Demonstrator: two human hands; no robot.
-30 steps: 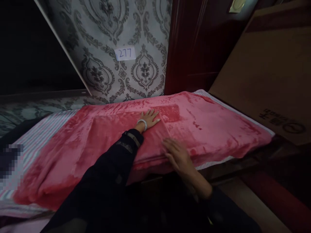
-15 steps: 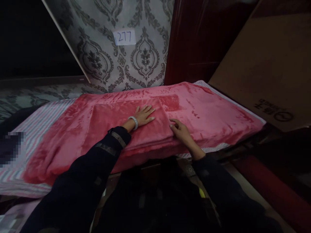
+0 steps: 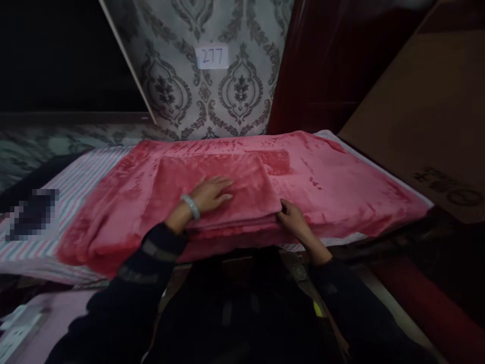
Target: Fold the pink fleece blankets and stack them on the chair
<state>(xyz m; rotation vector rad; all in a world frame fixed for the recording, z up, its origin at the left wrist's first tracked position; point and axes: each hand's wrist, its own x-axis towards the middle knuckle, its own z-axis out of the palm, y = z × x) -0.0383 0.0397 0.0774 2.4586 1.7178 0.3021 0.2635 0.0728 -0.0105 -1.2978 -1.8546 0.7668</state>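
Observation:
A pink plush blanket (image 3: 341,187) lies spread over a striped cloth (image 3: 94,167). Near its middle sits a folded rectangular section of the same plush (image 3: 242,177), a few layers thick at the front edge. My left hand (image 3: 209,194), with a pale bracelet at the wrist, is over the folded section, its fingers stretched out and slightly blurred; whether it presses on the plush I cannot tell. At the front right corner of the fold, my right hand (image 3: 291,217) is closed, thumb and fingers pinching the blanket's edge.
A large cardboard box (image 3: 424,126) leans at the right beside a dark red panel (image 3: 318,65). A dark screen (image 3: 68,55) stands at the back left. On the patterned wall is a paper label (image 3: 212,56) reading 277. A white power strip (image 3: 18,333) lies lower left.
My left hand has slid back toward me and left over the folded plush. My right hand has closed on the fold's front right corner. The view has shifted slightly left.

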